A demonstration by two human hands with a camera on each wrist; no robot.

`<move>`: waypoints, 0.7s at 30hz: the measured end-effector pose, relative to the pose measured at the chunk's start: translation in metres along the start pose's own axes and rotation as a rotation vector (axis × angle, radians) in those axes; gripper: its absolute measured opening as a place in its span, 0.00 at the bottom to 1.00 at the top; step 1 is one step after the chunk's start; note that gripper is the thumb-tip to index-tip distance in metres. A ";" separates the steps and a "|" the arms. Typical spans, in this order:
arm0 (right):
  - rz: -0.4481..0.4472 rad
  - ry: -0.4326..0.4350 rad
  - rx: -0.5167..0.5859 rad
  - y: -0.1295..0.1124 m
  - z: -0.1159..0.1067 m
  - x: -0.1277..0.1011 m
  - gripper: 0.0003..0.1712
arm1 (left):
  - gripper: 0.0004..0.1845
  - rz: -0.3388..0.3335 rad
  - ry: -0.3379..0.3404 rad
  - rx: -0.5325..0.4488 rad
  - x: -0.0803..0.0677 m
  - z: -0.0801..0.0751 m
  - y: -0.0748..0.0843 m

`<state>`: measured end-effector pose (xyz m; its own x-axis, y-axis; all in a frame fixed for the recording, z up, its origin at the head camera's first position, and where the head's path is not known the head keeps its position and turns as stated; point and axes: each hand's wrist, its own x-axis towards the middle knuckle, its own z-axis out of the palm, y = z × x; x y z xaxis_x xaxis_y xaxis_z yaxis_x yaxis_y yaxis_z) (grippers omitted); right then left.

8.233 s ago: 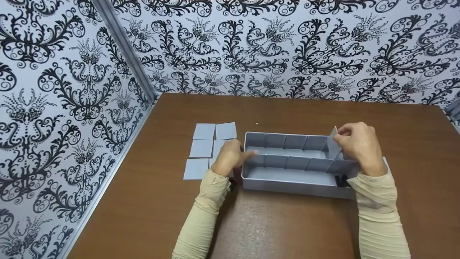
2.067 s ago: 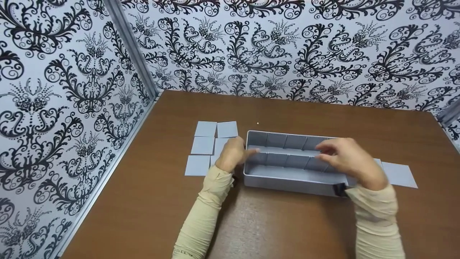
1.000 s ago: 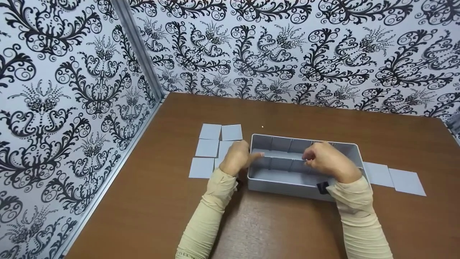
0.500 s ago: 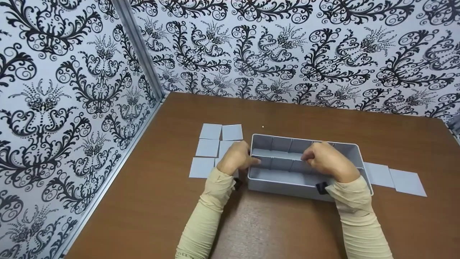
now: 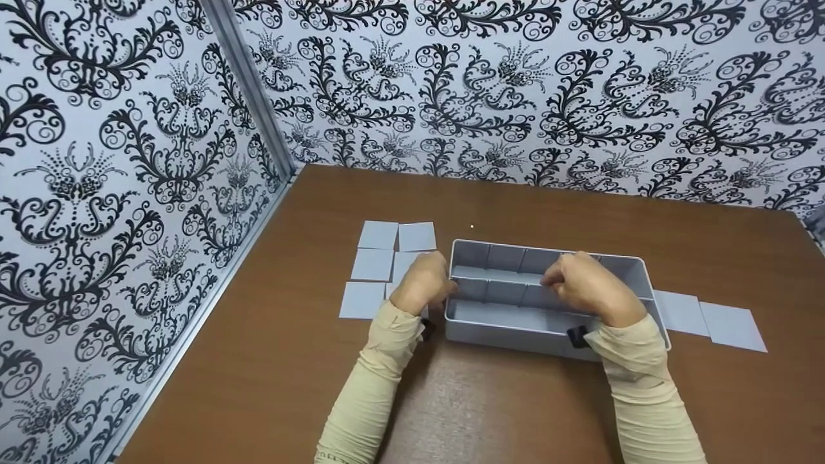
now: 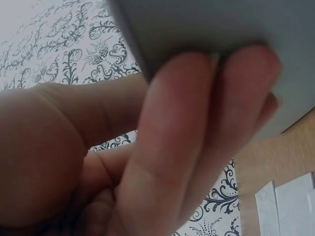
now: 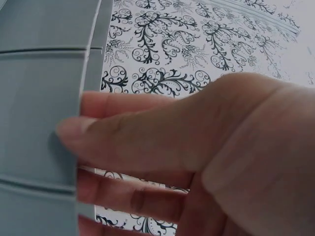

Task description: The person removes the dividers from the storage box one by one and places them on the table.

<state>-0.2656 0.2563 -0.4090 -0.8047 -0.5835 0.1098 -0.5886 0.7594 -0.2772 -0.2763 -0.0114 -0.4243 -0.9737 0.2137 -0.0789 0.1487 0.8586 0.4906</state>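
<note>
A: Where is the grey organiser tray?

B: On the brown bench, a little right of the middle, long side running from 9 to 3 o'clock. A long divider strip runs down its length.

A: And the left hand?

B: At the tray's 9 o'clock end. In the left wrist view its fingers lie straight and close together, pressed flat against the grey wall, with the thumb on the other side.

A: The right hand?

B: Over the middle of the tray, toward 3 o'clock. The right wrist view shows thumb and fingers pinching the edge of a grey partition; its ribbed face fills the left of that view.

A: Anything else around?

B: Loose grey divider squares lie flat in a cluster at the tray's 9 o'clock, partly under the left hand. Two more squares lie side by side at 3 o'clock, just beside the tray. Black-and-white patterned walls close in the bench at 9 and 12 o'clock.
</note>
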 end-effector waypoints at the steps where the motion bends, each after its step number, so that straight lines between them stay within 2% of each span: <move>1: -0.007 0.006 -0.004 0.000 0.000 0.000 0.16 | 0.19 -0.005 0.000 0.003 0.000 0.000 0.001; 6: -0.036 0.036 -0.012 -0.001 -0.002 0.000 0.16 | 0.20 -0.021 0.010 0.022 0.001 0.001 0.001; 12: 0.008 0.036 0.016 -0.002 -0.004 -0.002 0.18 | 0.22 0.003 0.017 0.025 0.000 0.001 0.000; 21: 0.031 0.074 0.034 -0.005 -0.006 -0.004 0.19 | 0.18 0.023 0.019 0.074 0.001 0.001 0.000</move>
<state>-0.2599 0.2573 -0.4022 -0.8269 -0.5360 0.1701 -0.5611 0.7660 -0.3138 -0.2772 -0.0111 -0.4256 -0.9728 0.2259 -0.0514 0.1831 0.8857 0.4266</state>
